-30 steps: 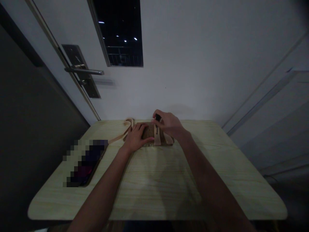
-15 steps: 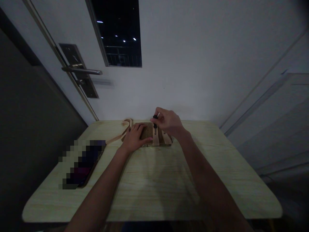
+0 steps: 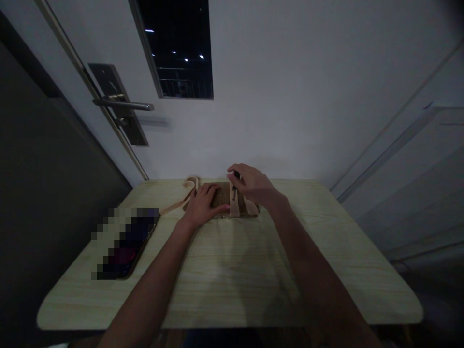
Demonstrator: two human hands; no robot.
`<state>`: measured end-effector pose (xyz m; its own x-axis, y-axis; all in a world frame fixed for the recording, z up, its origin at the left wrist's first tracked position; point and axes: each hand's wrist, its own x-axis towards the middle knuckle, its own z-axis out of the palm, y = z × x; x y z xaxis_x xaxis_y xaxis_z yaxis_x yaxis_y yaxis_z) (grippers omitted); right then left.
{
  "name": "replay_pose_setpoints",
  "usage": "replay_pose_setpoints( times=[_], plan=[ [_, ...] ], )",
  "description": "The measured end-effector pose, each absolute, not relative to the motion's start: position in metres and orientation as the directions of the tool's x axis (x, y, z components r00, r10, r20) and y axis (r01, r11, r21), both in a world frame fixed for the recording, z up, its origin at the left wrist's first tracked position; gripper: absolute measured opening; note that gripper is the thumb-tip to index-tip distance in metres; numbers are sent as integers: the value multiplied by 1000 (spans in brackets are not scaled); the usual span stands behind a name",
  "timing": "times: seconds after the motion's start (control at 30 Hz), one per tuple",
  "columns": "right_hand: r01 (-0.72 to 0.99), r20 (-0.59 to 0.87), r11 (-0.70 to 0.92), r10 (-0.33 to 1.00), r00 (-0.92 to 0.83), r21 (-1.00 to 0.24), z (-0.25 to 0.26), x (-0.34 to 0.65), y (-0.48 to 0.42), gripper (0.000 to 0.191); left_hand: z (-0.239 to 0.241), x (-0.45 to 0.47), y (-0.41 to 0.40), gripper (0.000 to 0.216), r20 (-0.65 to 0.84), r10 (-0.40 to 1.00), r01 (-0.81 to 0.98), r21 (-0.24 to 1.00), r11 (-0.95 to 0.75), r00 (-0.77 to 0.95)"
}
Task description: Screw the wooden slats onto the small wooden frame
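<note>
My left hand (image 3: 203,203) lies with its fingers spread over the left part of a brown, flat piece (image 3: 223,194), pressing it to the table. A pale tan strap (image 3: 234,208) crosses this piece, and another tan strip lies at its right end. Above the crossing strap, my right hand (image 3: 252,182) has its thumb and fingers around a small black-handled screwdriver (image 3: 235,187). The tool stands nearly upright, its short shaft pointing down at the strap; the exact tip is too small to make out. A loose tan strap (image 3: 174,207) curls out to the left.
A phone (image 3: 139,241), partly pixelated, lies on the left of the pale wooden table (image 3: 217,280). Behind the table's far edge rises a white door (image 3: 290,96) with a metal handle (image 3: 126,104) and a dark window (image 3: 177,53).
The fingers of my right hand have shifted and loosened around the screwdriver handle, which now leans slightly and is more covered by the hand. My left hand stays in place.
</note>
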<state>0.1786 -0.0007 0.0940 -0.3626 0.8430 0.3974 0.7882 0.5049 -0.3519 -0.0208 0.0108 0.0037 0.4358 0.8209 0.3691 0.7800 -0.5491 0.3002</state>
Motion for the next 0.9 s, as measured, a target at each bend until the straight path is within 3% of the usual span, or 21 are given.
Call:
replay_pose_setpoints(
  times=[0.2,0.4,0.57,0.67,0.8,0.9],
  plan=[
    [798,332,469,873,-356,-378,95,184,-3,35,4,-21,11,68,366,818,780,292,-554,444],
    [826,384,399,890,-244,-399,98,179,-3,16,5,-21,10,67,370,816,773,304,-557,443],
    [899,423,323,888,-180,-295,97,174,-3,33,5,-21,10,65,365,821,773,313,-552,438],
    [861,441,397,866,-237,-317,97,177,-2,31,5,-21,10,65,369,823,770,325,-550,432],
    [681,473,612,776,-418,-402,96,184,5,16,4,-21,10,64,368,826,772,326,-545,428],
    [594,461,660,750,-475,-461,96,188,10,19,5,-21,10,66,361,824,776,312,-548,436]
  ],
)
